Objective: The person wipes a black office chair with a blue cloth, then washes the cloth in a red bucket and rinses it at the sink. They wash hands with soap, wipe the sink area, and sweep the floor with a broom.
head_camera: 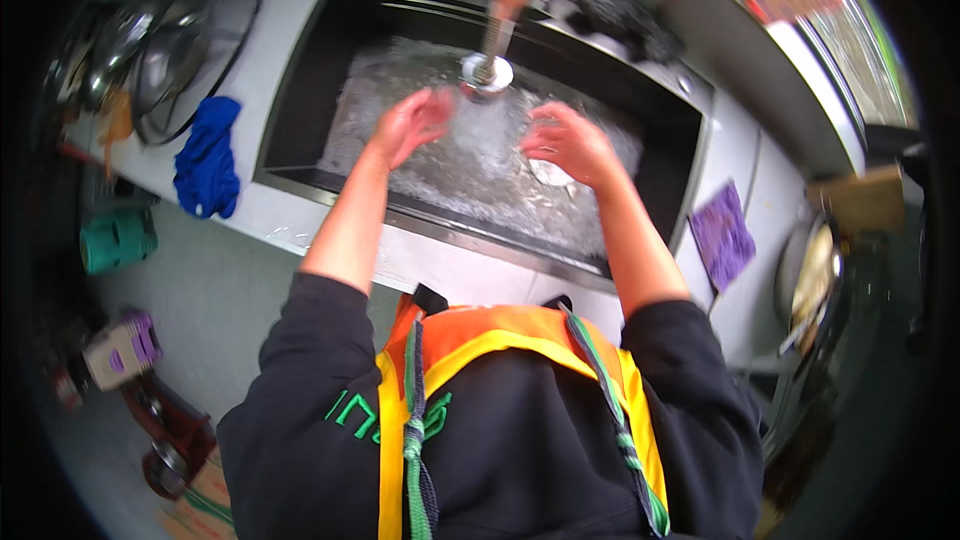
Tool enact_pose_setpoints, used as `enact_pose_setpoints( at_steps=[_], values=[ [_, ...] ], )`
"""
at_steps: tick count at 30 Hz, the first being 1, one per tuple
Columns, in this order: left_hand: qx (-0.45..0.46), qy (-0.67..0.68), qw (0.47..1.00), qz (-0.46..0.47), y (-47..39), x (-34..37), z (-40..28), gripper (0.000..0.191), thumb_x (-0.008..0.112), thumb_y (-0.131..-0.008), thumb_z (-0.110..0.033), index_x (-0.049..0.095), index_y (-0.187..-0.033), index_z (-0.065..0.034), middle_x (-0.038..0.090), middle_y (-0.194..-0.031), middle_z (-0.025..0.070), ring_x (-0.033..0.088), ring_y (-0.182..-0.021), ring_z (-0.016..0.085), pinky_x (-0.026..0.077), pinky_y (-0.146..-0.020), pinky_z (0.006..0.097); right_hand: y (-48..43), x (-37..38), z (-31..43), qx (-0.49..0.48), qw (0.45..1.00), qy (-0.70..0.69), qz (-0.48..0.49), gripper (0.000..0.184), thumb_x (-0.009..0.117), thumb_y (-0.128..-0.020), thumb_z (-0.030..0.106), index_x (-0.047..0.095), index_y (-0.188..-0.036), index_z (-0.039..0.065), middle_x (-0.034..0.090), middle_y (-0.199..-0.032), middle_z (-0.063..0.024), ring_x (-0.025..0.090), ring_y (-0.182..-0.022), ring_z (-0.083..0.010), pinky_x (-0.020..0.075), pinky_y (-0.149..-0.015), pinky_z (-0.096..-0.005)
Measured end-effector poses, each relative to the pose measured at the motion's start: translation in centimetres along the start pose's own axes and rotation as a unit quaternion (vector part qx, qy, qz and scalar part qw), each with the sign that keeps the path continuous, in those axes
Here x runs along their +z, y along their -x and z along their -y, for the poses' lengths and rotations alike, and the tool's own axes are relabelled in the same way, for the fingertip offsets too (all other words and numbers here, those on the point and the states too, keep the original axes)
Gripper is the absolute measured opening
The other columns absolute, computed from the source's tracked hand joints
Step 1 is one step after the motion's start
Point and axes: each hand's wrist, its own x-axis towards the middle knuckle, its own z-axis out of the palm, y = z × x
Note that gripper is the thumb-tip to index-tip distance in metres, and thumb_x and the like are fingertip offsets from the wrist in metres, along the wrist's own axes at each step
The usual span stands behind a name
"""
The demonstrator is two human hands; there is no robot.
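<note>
My left hand (414, 126) is raised over the left part of a dark sink (296, 101), its fingers apart and holding nothing. Opposite it, my right hand (566, 141) hovers on the right side, fingers loosely spread and blurred, also holding nothing. Between them a faucet (487, 75) with a coiled spring neck points down into the basin. Bubbly, foamy water (469, 172) covers the sink's bottom. Below my right hand a pale round thing (551, 172) lies in the water, partly hidden by the hand; I cannot tell what it is.
On the counter left of the sink lie a blue cloth (208, 157) and a large round glass lid (199, 52). A purple cloth (724, 236) and a pan (806, 281) are on the right. A green bin (120, 240) stands at lower left.
</note>
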Motion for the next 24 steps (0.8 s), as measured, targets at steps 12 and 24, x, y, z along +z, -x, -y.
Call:
enact_pose_setpoints(
  at_steps=[12,24],
  values=[
    [-0.031,0.105,0.986,-0.123,0.8,1.8,2.5,0.028,0.049,-0.087,-0.013,0.055,-0.113,-0.0032,0.063,-0.096,0.0124,0.062,-0.084,0.020,0.050,-0.073,0.0321,19.2,-19.5,-1.8,-0.210,0.329,0.658,-0.644,0.061,0.061,-0.078,0.049,0.046,-0.130,0.022,0.042,-0.134,-0.0117,0.031,-0.127,-0.0292,0.0230,-0.102,-0.0498],
    [0.124,-0.274,0.934,0.193,3.6,19.4,-2.6,0.035,0.052,-0.086,-0.017,0.050,-0.116,0.0001,0.058,-0.109,0.0149,0.058,-0.097,0.026,0.048,-0.085,0.0352,15.8,-2.7,-5.8,-0.431,0.609,0.603,-0.283,0.035,0.062,-0.081,0.037,0.064,-0.104,0.011,0.062,-0.105,-0.0095,0.055,-0.102,-0.0267,0.0416,-0.087,-0.0386]
  ],
)
